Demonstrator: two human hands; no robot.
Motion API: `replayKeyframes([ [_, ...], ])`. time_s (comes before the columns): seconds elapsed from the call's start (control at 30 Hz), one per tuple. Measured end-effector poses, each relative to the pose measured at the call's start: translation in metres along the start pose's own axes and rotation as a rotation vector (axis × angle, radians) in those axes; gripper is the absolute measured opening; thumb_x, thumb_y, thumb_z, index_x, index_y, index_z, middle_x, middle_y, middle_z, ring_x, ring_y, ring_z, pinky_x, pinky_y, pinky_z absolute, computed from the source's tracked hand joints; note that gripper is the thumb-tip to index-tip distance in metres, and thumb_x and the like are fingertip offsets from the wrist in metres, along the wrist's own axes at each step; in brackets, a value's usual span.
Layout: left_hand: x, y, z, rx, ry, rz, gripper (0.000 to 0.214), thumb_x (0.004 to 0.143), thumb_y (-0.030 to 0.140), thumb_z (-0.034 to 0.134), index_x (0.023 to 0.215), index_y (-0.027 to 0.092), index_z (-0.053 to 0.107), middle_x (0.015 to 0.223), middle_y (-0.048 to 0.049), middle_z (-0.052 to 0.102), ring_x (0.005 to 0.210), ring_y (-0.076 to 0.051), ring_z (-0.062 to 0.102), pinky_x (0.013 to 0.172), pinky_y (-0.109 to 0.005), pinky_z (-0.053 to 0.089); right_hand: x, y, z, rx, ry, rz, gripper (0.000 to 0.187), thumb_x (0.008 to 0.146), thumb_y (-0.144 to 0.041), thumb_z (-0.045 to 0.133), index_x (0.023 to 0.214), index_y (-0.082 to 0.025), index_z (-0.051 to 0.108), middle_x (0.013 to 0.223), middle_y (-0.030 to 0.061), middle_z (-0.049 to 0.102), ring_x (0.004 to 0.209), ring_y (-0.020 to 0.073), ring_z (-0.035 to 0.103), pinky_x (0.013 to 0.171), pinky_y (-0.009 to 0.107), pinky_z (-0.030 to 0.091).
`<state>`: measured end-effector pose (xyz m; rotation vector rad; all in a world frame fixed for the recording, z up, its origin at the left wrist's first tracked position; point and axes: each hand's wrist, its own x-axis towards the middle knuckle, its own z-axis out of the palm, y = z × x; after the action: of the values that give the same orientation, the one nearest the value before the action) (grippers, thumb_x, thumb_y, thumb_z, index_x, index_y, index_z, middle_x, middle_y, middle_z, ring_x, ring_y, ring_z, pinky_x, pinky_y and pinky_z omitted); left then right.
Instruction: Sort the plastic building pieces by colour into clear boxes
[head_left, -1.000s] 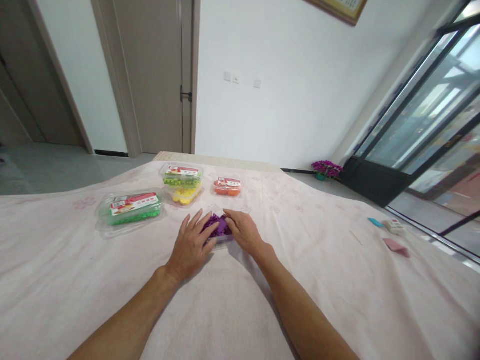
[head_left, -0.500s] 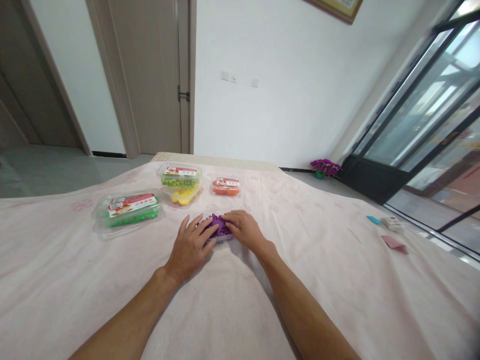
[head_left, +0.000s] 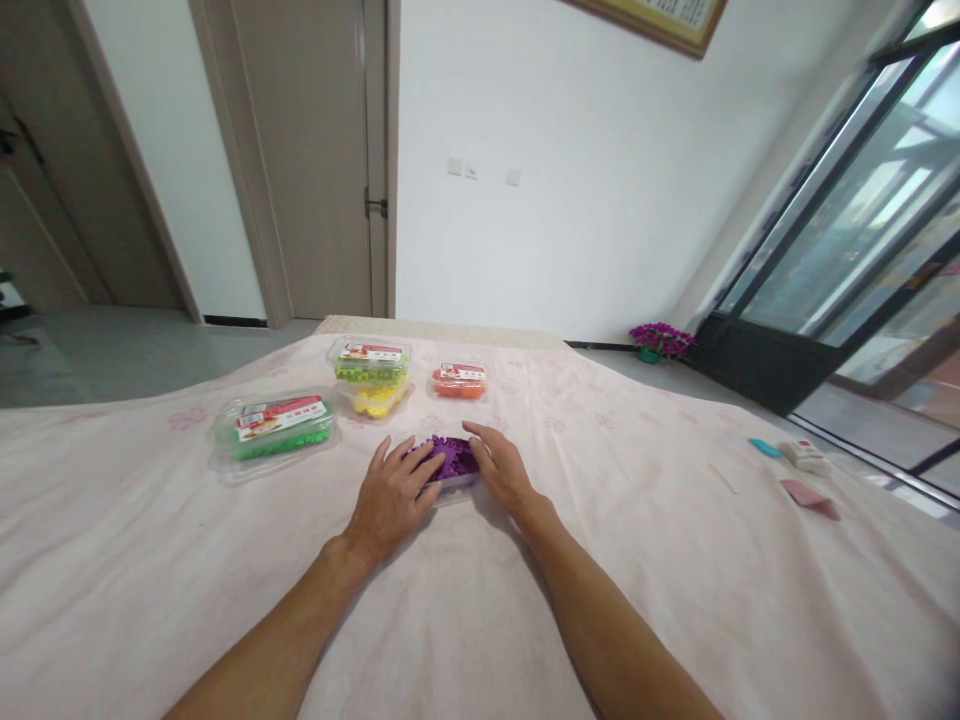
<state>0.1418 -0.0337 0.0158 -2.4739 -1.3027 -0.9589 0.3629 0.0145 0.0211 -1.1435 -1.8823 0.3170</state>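
Observation:
Small purple plastic pieces [head_left: 456, 458] fill a clear plastic container [head_left: 454, 488] in the middle of the table. My left hand [head_left: 393, 497] lies over the container's left side, its fingers spread across the pieces. At the right end is my right hand [head_left: 504, 472], fingers stretched forward and thumb apart, by the container's edge. Whether the right fingertips touch the rim I cannot tell. Both hands partly cover the container, and neither grips a piece that I can see.
A labelled box of green pieces [head_left: 281, 425] lies at left. Behind it, a box of lime-green pieces [head_left: 371, 362] sits on a box of yellow pieces [head_left: 379, 398]. An orange-filled box [head_left: 459, 380] stands farther back. A pink cloth [head_left: 810, 498] lies at far right.
My right hand has moved off the purple pieces to the container's right edge, uncovering more of them. My left hand stays spread on the pieces. The whole view has shifted slightly.

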Motion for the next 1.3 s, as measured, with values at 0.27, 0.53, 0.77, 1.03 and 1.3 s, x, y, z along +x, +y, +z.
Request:
replayKeyframes([
  [0.27,-0.007,-0.010,0.002,-0.102,0.170,-0.144,0.047,0.101,0.031,0.041,0.146,0.020,0.046,0.152,-0.0129,0.049,0.145,-0.025,0.037,0.121,-0.054,0.023,-0.005,0.053,0.001,0.305,0.310,0.453,0.054,0.094,-0.056,0.043,0.116,-0.014,0.068,0.106,0.0152,0.075,0.097,0.0251,0.071,0.093,0.041,0.053],
  [0.53,-0.012,-0.030,0.012,-0.379,0.376,-0.520,0.044,0.101,0.037,0.036,0.136,0.019,0.055,0.136,-0.0129,0.060,0.131,-0.023,0.053,0.115,-0.045,0.038,-0.003,0.053,0.002,0.179,0.228,0.437,0.049,0.093,-0.048,0.037,0.110,-0.015,0.070,0.095,0.0106,0.075,0.090,0.0220,0.070,0.088,0.035,0.051],
  [0.77,-0.012,-0.035,0.018,-0.445,0.204,-0.611,0.044,0.100,0.039,0.036,0.128,0.018,0.063,0.126,-0.0113,0.068,0.118,-0.022,0.063,0.105,-0.040,0.048,-0.001,0.044,-0.001,0.020,0.122,0.415,0.047,0.093,-0.045,0.034,0.104,-0.018,0.072,0.090,0.0063,0.075,0.089,0.0210,0.069,0.087,0.032,0.048],
  [1.03,-0.005,-0.049,-0.014,0.186,0.322,-0.534,0.047,0.090,0.022,0.052,0.137,0.016,0.056,0.149,-0.0159,0.048,0.144,-0.032,0.035,0.119,-0.055,0.022,0.001,0.041,-0.002,-0.052,0.093,0.400,0.045,0.093,-0.040,0.032,0.099,-0.019,0.072,0.089,0.0059,0.073,0.089,0.0205,0.067,0.086,0.031,0.046],
  [1.3,-0.023,-0.120,-0.054,0.558,0.057,-0.504,0.045,0.088,0.009,0.045,0.126,0.020,0.066,0.119,-0.0131,0.065,0.111,-0.030,0.054,0.105,-0.052,0.033,0.001,0.047,0.001,-0.069,0.069,0.376,0.037,0.093,-0.038,0.038,0.097,-0.022,0.072,0.098,0.0056,0.075,0.095,0.0202,0.066,0.089,0.030,0.045],
])
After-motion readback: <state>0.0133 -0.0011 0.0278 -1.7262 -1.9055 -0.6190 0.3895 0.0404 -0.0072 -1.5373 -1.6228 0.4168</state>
